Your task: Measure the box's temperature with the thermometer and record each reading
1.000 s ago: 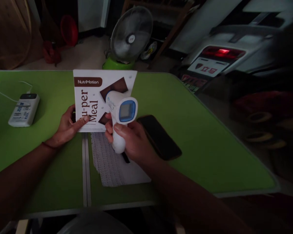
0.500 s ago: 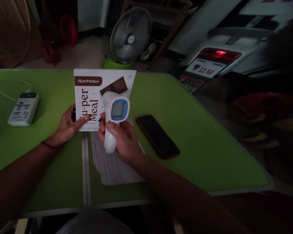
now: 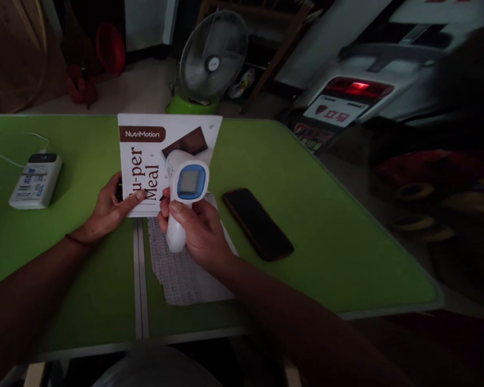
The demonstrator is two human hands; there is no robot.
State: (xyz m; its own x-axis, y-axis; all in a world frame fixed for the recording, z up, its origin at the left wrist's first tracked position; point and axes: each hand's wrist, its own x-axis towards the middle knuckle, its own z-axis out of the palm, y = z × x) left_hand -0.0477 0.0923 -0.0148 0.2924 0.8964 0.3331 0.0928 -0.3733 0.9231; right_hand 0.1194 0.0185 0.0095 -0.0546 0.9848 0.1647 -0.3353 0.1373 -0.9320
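My left hand [image 3: 112, 207] grips the lower left edge of a white box [image 3: 141, 177] printed "NutriMotion", thumb across its front face. The fingers behind the box are hidden. In my right hand [image 3: 199, 228] is a white infrared thermometer [image 3: 176, 234], its grip wrapped by my fingers and its blue-framed screen facing me. The thermometer's head sits in front of the box's right half; whether they touch I cannot tell. Beneath my right hand lies a patterned paper sheet [image 3: 177, 279]. A dark phone [image 3: 258, 224] rests to the right of that hand.
A white power bank [image 3: 36, 183] with a cable lies on the left of the green table [image 3: 326, 242]. Beyond the far edge stand an electric fan [image 3: 213, 62] and a red basin [image 3: 110, 48]. A scooter [image 3: 358, 88] with a lit tail light is at the right.
The whole view has shifted slightly, so everything appears a little farther left. Both hands keep the same hold on the box and the thermometer.
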